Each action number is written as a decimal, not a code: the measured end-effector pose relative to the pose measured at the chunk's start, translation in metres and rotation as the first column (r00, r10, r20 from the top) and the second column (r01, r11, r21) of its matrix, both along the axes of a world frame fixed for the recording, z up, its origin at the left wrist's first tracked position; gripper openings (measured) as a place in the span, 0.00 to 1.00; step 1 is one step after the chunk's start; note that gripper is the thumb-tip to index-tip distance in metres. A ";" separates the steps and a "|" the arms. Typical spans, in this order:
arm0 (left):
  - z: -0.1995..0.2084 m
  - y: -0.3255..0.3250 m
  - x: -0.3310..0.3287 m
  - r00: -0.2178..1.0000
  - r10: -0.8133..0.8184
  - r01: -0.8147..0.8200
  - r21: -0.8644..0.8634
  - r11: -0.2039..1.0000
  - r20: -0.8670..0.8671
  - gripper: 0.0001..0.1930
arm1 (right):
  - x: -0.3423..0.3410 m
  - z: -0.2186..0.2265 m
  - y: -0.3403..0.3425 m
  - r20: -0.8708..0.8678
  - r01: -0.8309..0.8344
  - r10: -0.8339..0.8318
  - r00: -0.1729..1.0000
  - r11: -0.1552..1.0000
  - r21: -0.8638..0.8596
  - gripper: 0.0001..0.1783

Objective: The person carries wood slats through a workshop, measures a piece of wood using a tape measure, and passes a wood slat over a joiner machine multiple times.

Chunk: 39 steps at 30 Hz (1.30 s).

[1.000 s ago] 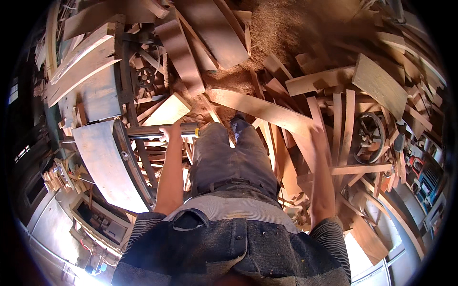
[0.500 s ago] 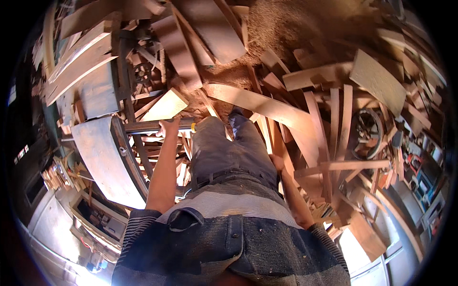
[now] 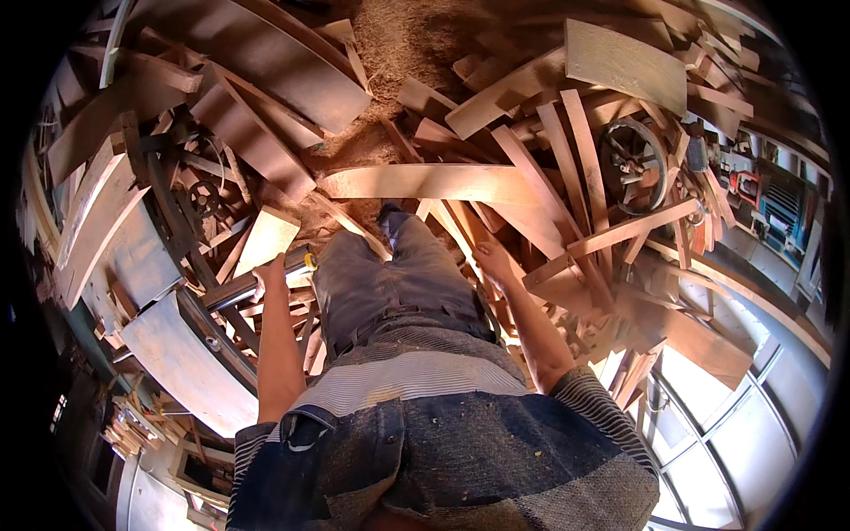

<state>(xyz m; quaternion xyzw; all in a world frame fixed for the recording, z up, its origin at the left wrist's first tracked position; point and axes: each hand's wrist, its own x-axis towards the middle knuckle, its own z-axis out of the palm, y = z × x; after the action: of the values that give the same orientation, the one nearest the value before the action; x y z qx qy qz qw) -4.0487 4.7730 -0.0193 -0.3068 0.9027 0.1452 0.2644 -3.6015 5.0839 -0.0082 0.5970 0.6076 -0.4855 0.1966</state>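
With 12 o'clock at the top of the head view, the left hand (image 3: 268,273) is at 9 o'clock, its fingers curled round a metal bar (image 3: 232,290). This bar runs out from a metal table (image 3: 186,358) at 8 o'clock and ends in a yellow cap (image 3: 310,261), just beside the person's trousers (image 3: 390,279). A pale piece of wood (image 3: 271,235) lies just past the left hand, on its 12 o'clock side.

The right hand (image 3: 494,263) is at 3 o'clock, close to the middle, with its fingers bent over the heap of wood; I cannot tell whether it grasps or touches anything. Near it, on its 4 o'clock side, is the end of a narrow plank (image 3: 611,244) that slants up toward 2 o'clock.

A long board (image 3: 425,181) lies across the heap at 12 o'clock, just past a dark shoe (image 3: 389,212). Farther out in the same direction is brown sawdust (image 3: 403,40). A spoked wheel (image 3: 660,177) stands among strips of wood at 2 o'clock, and a wide board (image 3: 624,66) lies between 1 and 2 o'clock. Wide dark boards (image 3: 257,57) are piled around 11 o'clock.
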 end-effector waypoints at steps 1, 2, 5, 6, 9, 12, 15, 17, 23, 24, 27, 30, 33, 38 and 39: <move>-0.023 -0.024 0.000 0.998 -0.042 0.040 -0.037 0.999 -0.045 0.48 | 0.006 -0.001 -0.009 -0.013 -0.057 0.057 0.998 0.998 0.000 0.25; -0.026 -0.025 -0.001 0.998 -0.050 0.047 -0.058 0.997 -0.046 0.46 | 0.007 0.005 -0.015 -0.079 -0.032 0.027 0.997 0.997 -0.070 0.22; 0.004 0.004 0.001 0.999 -0.026 0.028 -0.099 0.995 0.018 0.46 | -0.005 0.029 -0.024 -0.010 -0.216 0.217 0.976 0.968 -0.130 0.23; 0.015 0.011 0.003 0.999 -0.026 0.030 -0.113 0.993 0.035 0.48 | 0.005 0.018 -0.038 -0.034 -0.262 0.262 0.964 0.965 0.004 0.23; 0.023 0.012 0.005 0.992 -0.109 0.121 -0.208 0.971 0.067 0.53 | 0.014 0.008 -0.048 -0.083 -0.205 0.202 0.976 0.978 -0.029 0.24; 0.042 0.021 0.006 0.998 0.036 -0.033 -0.058 0.998 0.054 0.57 | -0.001 0.025 -0.043 -0.047 -0.191 0.191 0.981 0.982 0.004 0.24; 0.064 0.039 0.008 0.995 0.083 -0.080 -0.061 0.995 0.054 0.54 | -0.022 0.048 -0.027 -0.032 -0.051 0.046 0.998 0.984 -0.170 0.28; 0.070 0.042 0.009 0.994 0.092 -0.088 -0.074 0.993 0.051 0.52 | -0.018 0.035 -0.026 -0.034 -0.054 0.049 0.998 0.985 -0.166 0.25; 0.049 0.024 0.011 0.994 0.113 -0.113 -0.065 0.991 0.002 0.46 | -0.026 0.031 -0.025 -0.059 -0.063 0.054 0.997 0.985 -0.161 0.25; 0.050 0.025 0.012 0.994 0.109 -0.109 -0.057 0.992 -0.009 0.46 | -0.023 0.026 -0.026 -0.062 -0.121 0.114 0.992 0.985 -0.121 0.25; 0.040 0.018 0.013 0.994 0.106 -0.105 -0.068 0.992 0.001 0.45 | -0.015 0.014 -0.024 -0.057 -0.213 0.210 0.976 0.975 -0.056 0.25; 0.029 0.004 0.011 0.996 0.094 -0.094 -0.026 0.995 -0.002 0.45 | -0.013 0.014 -0.022 -0.081 -0.281 0.281 0.956 0.960 0.012 0.26; 0.036 0.013 0.012 0.996 0.094 -0.094 -0.060 0.994 0.002 0.47 | -0.010 0.003 -0.018 -0.084 -0.325 0.328 0.941 0.945 0.042 0.26; 0.044 0.023 0.004 0.993 0.081 -0.072 -0.095 0.993 0.088 0.52 | -0.005 -0.013 -0.019 -0.067 -0.263 0.261 0.963 0.965 -0.022 0.26; 0.048 0.026 0.006 0.994 0.083 -0.078 -0.083 0.994 0.065 0.52 | -0.006 -0.012 -0.017 -0.048 -0.286 0.284 0.957 0.958 -0.022 0.26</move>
<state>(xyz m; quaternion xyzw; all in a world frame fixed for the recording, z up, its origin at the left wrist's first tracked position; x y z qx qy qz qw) -4.0429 4.7995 0.0287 -0.3581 0.8851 0.1086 0.2766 -3.6074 5.0671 -0.0199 0.4894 0.6845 -0.4740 0.2595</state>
